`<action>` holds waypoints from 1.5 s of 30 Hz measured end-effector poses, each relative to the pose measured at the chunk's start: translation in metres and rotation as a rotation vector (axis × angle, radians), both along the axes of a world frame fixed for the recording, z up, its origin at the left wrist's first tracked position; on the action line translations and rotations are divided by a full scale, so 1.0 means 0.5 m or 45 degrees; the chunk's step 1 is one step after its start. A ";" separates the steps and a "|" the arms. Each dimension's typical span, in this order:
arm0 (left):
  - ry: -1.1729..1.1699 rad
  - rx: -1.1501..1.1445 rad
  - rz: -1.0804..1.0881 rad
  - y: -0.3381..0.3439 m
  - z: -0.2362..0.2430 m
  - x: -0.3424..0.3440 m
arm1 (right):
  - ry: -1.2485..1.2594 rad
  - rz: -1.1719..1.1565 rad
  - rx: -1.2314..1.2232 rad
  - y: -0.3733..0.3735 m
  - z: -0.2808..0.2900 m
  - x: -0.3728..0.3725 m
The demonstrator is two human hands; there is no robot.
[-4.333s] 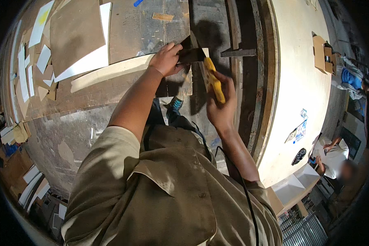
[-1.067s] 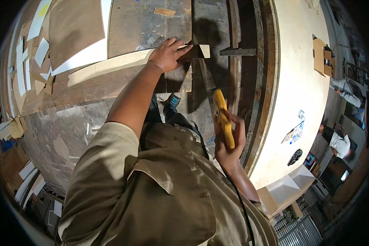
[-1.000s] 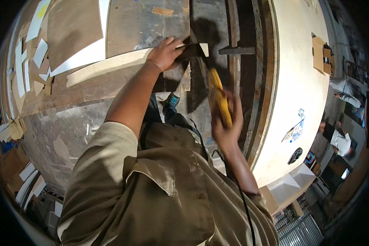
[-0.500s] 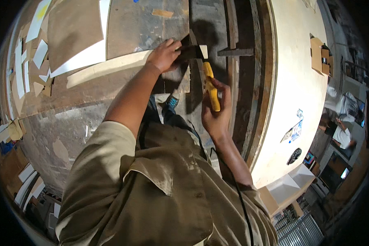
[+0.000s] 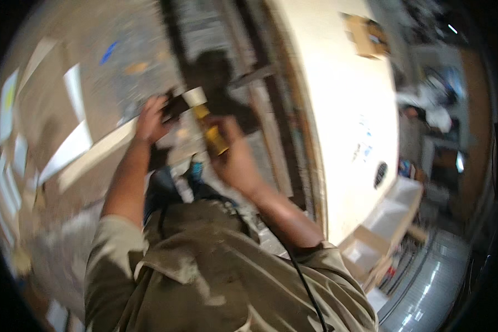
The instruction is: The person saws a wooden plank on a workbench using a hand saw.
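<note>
A long pale wooden strip (image 5: 97,156) lies across the near part of the worktable, its light end (image 5: 194,97) jutting past the table's right edge. My left hand (image 5: 151,120) grips the strip near that end, fingers curled over it. In my right hand (image 5: 235,160) is a yellow-handled handsaw (image 5: 214,138), held just right of the strip's end. The blade is seen nearly edge-on and blurred, so whether it touches the wood cannot be told.
Brown and white sheet offcuts (image 5: 74,146) lie on the worktable (image 5: 144,33) at left. To the right stands a pale panel-topped table (image 5: 337,110) with an open cardboard box (image 5: 365,36). Two shallow boxes (image 5: 390,207) sit lower right. Another person (image 5: 437,119) is at far right.
The whole view has swung and blurred, with the tables and both hands shifted leftward in it. Both hands keep their holds on the strip and the handsaw.
</note>
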State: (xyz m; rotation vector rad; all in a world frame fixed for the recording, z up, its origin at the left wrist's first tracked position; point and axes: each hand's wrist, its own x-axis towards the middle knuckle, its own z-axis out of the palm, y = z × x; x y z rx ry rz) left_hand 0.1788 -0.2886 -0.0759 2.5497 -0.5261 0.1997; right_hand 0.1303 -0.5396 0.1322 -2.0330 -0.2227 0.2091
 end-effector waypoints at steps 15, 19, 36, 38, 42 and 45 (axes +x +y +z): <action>0.047 0.179 0.022 -0.016 0.037 -0.016 | 0.265 -0.039 0.053 0.025 0.052 0.014; 0.061 0.153 0.047 -0.009 0.032 -0.002 | 0.289 -0.012 0.056 -0.036 0.135 -0.008; 0.268 0.059 0.040 -0.012 -0.008 0.002 | 0.522 -0.043 0.095 0.030 0.122 0.060; 0.060 0.340 0.000 -0.031 0.026 0.006 | 0.378 0.021 -0.008 0.032 0.076 0.079; -0.023 0.079 -0.110 -0.019 0.071 0.031 | 0.412 0.144 -0.002 0.048 0.091 0.107; 0.294 0.317 -0.126 -0.039 0.113 0.030 | 0.621 0.085 0.100 0.044 0.159 0.087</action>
